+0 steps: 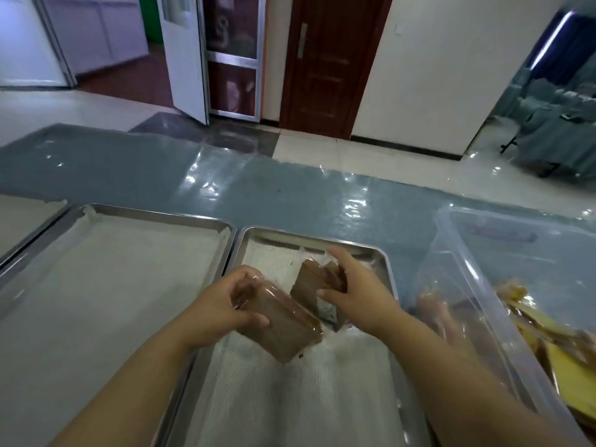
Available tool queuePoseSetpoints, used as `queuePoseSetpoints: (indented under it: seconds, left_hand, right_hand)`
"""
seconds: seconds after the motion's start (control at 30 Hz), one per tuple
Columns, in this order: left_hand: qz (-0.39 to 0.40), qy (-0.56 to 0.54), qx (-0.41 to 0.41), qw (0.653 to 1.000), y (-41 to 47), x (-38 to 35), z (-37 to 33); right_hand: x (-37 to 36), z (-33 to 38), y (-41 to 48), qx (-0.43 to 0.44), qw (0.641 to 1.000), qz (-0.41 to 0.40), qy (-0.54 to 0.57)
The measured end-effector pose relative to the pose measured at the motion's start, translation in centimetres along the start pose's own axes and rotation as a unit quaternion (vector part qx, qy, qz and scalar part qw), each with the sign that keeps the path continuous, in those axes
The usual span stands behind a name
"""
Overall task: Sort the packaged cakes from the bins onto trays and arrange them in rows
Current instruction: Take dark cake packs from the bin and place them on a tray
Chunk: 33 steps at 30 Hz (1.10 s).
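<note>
Two wrapped brown cakes are over the middle tray (383, 262). The left hand (225, 304) curls fingers and thumb round the nearer cake (280, 327). The right hand (358, 288) pinches the farther cake (314, 282), just beside it. A purple mark (503, 235) on the clear bin (458, 253) is too blurred to read. The yellow packets (548, 333) inside the bin are cut off at the frame edge.

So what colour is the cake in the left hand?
The cake is brown, in clear wrap; the head view shows it.
</note>
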<state>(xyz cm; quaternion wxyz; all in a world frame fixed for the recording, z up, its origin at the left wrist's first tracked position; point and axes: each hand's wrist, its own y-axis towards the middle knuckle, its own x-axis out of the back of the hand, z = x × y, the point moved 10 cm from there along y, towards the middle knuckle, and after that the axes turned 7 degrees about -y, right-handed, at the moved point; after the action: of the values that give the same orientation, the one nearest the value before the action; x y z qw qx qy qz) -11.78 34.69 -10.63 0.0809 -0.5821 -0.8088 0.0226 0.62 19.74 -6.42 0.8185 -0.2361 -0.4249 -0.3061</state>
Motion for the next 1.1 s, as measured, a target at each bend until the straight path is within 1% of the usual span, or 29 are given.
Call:
queuePoseSetpoints:
  seconds: [0.07,0.17,0.23,0.3,0.33,0.37,0.47,0.53,0.67,0.73,0.93,1.0,1.1]
  left_hand:
    - [0.024,-0.019,0.015,0.999,1.4,-0.8,1.5]
    - [0.041,-0.050,0.035,0.997,3.9,-2.1,3.7]
    - [0.047,-0.051,0.055,0.996,5.3,-3.1,5.5]
    - [0.054,-0.011,0.072,0.996,6.3,-4.2,7.3]
    - [0.047,0.028,0.080,0.995,6.6,-4.6,8.2]
    - [0.028,0.073,0.082,0.994,6.8,-4.6,8.7]
    - [-0.075,0.187,0.066,0.977,6.6,-3.8,8.8]
    - [-0.112,0.204,0.057,0.971,5.5,-4.0,8.5]
    - [-0.108,0.141,0.074,0.981,3.0,-6.0,9.5]
    - [-0.117,0.106,0.080,0.984,2.2,-6.8,9.9]
    - [-0.136,0.039,0.093,0.986,2.9,-8.1,9.6]
    - [-0.126,0.021,0.082,0.988,4.4,-8.2,8.8]
    - [-0.095,0.013,0.040,0.995,7.8,-8.7,6.7]
  right_hand:
    - [-1.4,-1.8,0.2,-0.020,1.000,0.008,-0.005]
    - [-3.4,-4.6,0.4,-0.063,0.997,0.031,0.030]
    - [-4.5,-6.5,0.4,-0.098,0.993,0.037,0.051]
    - [-5.4,-8.2,0.4,-0.129,0.988,0.040,0.073]
    - [-5.9,-8.8,0.4,-0.143,0.985,0.040,0.087]
    - [-6.4,-9.4,0.3,-0.154,0.982,0.038,0.104]
    - [-7.5,-10.9,-0.2,-0.189,0.969,0.037,0.153]
    - [-7.7,-11.6,-0.9,-0.202,0.963,0.032,0.177]
    - [-8.5,-11.6,-2.1,-0.182,0.955,0.033,0.232]
    - [-9.1,-11.5,-2.5,-0.175,0.953,0.029,0.247]
    - [-8.3,-11.2,-1.8,-0.167,0.942,-0.025,0.289]
    - [-7.4,-11.2,-0.9,-0.168,0.939,-0.051,0.296]
    - [-5.7,-11.3,1.3,-0.161,0.937,-0.091,0.295]
